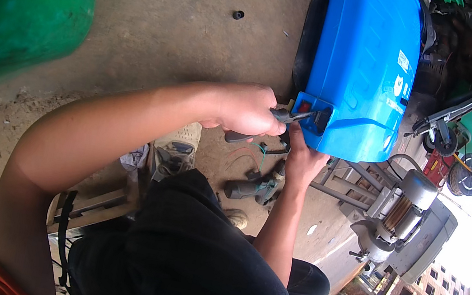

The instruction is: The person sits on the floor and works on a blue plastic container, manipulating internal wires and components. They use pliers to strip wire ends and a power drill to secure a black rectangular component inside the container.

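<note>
L hand point(247, 110): fingers curled closed round a dark-handled hand tool point(282, 116), prob. pliers. One handle pokes out below the fingers; metal tip runs off to their R, into the recessed panel point(313, 141) at the near corner of the blue casing point(358, 62). In that panel, just past the fingertips: red switch point(304, 106) & a black fitting point(321, 121) right by the tool tip. Can't tell if tip actually grips it.

R hand point(303, 159): just R of & below the L fingers, thumb up at the panel's lower edge, close to the tool. Other fingers mostly hidden by casing, so can't tell if they grip or just rest.

Casing itself: R of & beyond both sets of fingers. Thin red/green wires point(264, 150) hang below L fingers, btwn the hands. Power drill point(260, 188) on floor point(178, 11), nearer the body than the fingers. Small black ring point(238, 15) on floor well beyond L fingers. Motor point(405, 209) on metal frame, well R of R fingers.
</note>
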Demonstrator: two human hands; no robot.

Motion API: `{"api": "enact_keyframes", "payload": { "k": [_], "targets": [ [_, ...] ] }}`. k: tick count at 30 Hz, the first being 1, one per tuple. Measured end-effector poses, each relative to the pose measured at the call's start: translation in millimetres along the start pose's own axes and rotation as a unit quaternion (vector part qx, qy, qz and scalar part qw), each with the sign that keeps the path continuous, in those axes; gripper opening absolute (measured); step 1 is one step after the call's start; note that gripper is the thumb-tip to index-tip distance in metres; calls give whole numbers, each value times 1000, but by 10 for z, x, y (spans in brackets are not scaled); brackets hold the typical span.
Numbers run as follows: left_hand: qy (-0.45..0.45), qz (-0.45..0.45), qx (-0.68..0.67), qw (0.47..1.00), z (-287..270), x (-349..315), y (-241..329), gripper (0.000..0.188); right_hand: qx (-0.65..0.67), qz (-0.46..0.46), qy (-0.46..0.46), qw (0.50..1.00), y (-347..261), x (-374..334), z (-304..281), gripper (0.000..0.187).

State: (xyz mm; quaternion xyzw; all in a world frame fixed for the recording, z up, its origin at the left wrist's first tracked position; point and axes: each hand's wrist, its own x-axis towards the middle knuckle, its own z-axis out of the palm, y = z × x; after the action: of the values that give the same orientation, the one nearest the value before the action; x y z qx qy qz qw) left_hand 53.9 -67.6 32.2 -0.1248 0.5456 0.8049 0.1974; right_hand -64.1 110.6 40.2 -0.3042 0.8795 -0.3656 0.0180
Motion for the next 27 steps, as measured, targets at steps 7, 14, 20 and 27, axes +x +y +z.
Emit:
{"api": "enact_keyframes", "payload": {
  "k": [7, 14, 20, 27],
  "targets": [
    [-39, -39, -75, 996, -70, 89, 66, 31, 28, 9, -20, 999, -28, 4, -5, 33],
    [-84, -66, -111, 988, -218, 127, 148, 34, 17, 32, -32, 999, -13, 8, -30, 35],
    [-108, -81, -147, 980, -322, 164, 142, 32, 12, 27, -26, 999, 15, 1, -23, 37],
    [-126, -67, -141, 980, -368, 183, 125, 35, 27, 38, -25, 999, 6, 1, -14, 37]
  ]
}}
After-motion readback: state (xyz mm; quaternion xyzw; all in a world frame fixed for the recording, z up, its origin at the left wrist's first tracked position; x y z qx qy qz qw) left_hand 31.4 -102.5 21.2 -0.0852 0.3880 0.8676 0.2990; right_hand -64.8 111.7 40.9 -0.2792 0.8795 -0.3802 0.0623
